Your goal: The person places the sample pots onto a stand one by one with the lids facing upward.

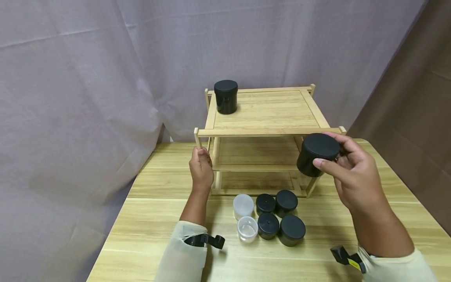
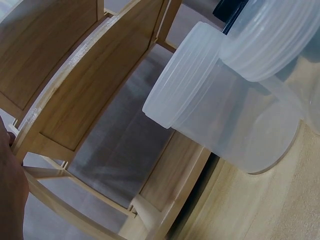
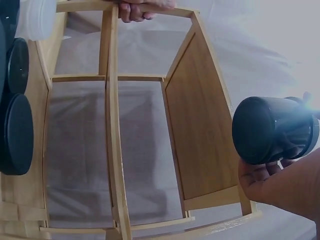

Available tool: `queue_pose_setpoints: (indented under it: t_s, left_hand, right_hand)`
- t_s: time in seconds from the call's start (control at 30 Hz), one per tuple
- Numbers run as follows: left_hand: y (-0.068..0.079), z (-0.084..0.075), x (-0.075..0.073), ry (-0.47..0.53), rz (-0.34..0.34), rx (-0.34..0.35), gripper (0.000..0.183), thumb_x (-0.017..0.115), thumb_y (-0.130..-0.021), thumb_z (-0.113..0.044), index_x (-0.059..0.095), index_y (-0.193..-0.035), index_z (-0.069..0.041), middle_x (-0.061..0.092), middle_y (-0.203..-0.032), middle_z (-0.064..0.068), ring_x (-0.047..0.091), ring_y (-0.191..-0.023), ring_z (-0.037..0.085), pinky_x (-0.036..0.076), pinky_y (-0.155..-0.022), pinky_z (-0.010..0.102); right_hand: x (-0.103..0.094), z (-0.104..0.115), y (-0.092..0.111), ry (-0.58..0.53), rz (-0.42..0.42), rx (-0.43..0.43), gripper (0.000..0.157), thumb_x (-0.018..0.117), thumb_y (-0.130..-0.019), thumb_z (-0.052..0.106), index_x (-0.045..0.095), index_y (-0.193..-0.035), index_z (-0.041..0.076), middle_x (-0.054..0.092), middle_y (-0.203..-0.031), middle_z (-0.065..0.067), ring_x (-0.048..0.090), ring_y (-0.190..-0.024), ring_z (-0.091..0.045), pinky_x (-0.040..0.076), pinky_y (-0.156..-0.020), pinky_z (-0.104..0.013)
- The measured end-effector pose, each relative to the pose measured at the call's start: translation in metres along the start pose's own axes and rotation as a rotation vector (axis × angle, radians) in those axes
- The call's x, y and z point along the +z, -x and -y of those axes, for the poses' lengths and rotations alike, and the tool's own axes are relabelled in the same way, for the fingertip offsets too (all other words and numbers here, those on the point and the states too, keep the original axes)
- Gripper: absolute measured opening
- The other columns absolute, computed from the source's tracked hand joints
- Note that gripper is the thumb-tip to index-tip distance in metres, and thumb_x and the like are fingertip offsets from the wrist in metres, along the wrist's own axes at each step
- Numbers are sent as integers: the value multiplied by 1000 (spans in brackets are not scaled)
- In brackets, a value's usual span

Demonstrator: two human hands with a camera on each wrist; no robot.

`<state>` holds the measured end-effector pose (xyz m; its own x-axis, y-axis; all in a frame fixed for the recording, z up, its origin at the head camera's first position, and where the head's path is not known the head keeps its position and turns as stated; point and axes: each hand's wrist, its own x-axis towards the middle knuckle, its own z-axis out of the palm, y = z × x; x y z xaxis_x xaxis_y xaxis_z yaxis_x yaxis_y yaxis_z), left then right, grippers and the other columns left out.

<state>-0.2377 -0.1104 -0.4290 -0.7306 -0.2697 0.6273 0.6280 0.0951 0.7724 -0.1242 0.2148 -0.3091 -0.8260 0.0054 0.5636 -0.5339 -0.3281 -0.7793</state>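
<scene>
My right hand [image 1: 359, 176] holds a lidded black jar [image 1: 317, 152] upright, thumb on its near side, by the front right corner of a three-tier wooden shelf [image 1: 267, 111]. In the right wrist view the flat bottom of this jar [image 3: 252, 131] faces the camera, level with the top board. With curled fingers, my left hand [image 1: 201, 169] grips the shelf's front left post, just below the top rail. Another lidded black jar [image 1: 226, 98] stands at the back left of the top board.
In front of the shelf, several black-lidded jars [image 1: 291, 230] stand close together on the wooden table [image 1: 151, 219]. Beside them on the left are a translucent jar with a whitish lid [image 1: 243, 205] and a smaller clear jar [image 1: 248, 230]. A grey curtain [image 1: 169, 51] hangs behind.
</scene>
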Motion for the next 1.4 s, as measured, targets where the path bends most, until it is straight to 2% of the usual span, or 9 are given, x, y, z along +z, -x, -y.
queue_pose_setpoints:
  t_s: [0.17,0.47,0.63,0.93,1.17,1.4]
  left_hand:
    - [-1,-1,0,-1,-3,-2,87,29,-104,-74,47,-91,9,39,-62,-8,34,-52,2,30,-46,16]
    - [0,0,0,-17,-3,21,82,30,-105,-72,46,-89,7,39,-63,-9,35,-51,2,30,-45,16]
    - [1,0,0,-16,0,33,81,30,-106,-71,45,-88,6,38,-63,-9,34,-51,1,29,-45,16]
    - [0,-1,2,2,6,13,87,28,-104,-75,46,-89,9,39,-63,-8,35,-52,2,31,-46,16]
    - [1,-2,4,-13,2,1,87,29,-103,-77,47,-89,7,39,-63,-7,35,-52,3,31,-46,16]
    - [1,-3,7,-10,3,13,86,29,-103,-78,47,-88,5,39,-62,-8,35,-52,3,31,-45,17]
  right_hand:
    - [5,2,-7,-28,-20,-9,59,51,-87,-38,58,-140,-12,58,-140,-20,70,-123,-20,61,-101,-21]
    - [15,11,-17,10,-19,14,55,54,-90,-34,59,-138,-9,59,-134,-20,68,-122,-22,61,-101,-21]
    - [23,14,-25,-26,-25,26,52,57,-91,-32,59,-138,-8,59,-134,-20,70,-122,-23,62,-100,-23]
    - [36,14,-40,-28,-77,38,48,61,-92,-29,59,-133,-6,59,-132,-18,70,-119,-23,62,-99,-24]
    - [45,15,-51,-18,-66,49,46,61,-93,-27,61,-132,-3,56,-133,-20,65,-122,-25,60,-103,-24]
    - [53,16,-65,-28,-73,65,46,63,-94,-25,61,-133,-1,60,-131,-17,66,-121,-24,62,-100,-23]
